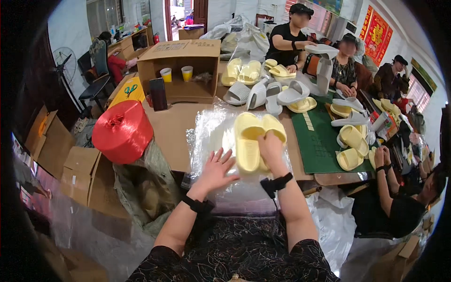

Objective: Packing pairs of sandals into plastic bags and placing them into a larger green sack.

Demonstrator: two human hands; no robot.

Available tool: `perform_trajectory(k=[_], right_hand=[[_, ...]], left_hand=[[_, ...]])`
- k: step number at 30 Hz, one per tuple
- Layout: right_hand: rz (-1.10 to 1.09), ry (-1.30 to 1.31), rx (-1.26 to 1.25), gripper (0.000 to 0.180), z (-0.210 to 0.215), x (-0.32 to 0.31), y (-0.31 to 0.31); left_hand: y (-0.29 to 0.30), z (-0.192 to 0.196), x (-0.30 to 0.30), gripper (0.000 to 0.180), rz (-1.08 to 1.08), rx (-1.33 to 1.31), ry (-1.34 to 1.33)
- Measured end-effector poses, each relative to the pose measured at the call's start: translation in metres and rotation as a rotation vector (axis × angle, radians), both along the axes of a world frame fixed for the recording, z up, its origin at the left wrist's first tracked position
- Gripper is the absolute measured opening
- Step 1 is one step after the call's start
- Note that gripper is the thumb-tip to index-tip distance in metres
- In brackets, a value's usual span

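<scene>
I have the pale-yellow slide pair (248, 155) on clear plastic sheeting (206, 136), long axes near-to-far, right and slightly far of my left hand (214, 171): flat, fingers spread. Right hand (271, 149) is nearer, on the right slide (273, 123); its grip is hidden, can't tell.

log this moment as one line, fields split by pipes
right hand: touching yellow slippers | left hand: open, fingers spread over clear plastic | left of plastic: red roll | beyond roll: open cardboard box
</scene>
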State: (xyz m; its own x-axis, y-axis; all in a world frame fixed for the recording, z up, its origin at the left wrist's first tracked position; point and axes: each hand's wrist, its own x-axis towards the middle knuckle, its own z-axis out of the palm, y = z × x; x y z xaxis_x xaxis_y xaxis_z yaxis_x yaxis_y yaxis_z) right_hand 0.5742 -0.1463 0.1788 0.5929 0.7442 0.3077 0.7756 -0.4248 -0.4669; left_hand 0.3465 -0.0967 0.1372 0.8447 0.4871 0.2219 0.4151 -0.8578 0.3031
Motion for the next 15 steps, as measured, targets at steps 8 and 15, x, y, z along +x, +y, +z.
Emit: perform_trajectory(k=[8,15], right_hand=[[-0.137,0.146,0.432,0.031,0.03,0.039,-0.095],[-0.124,0.224,0.533,0.024,0.019,0.026,-0.153]], left_hand=[[0.014,0.021,0.013,0.067,0.21,0.202,0.262],[0.029,0.032,0.009,0.065,0.174,0.203,-0.027]])
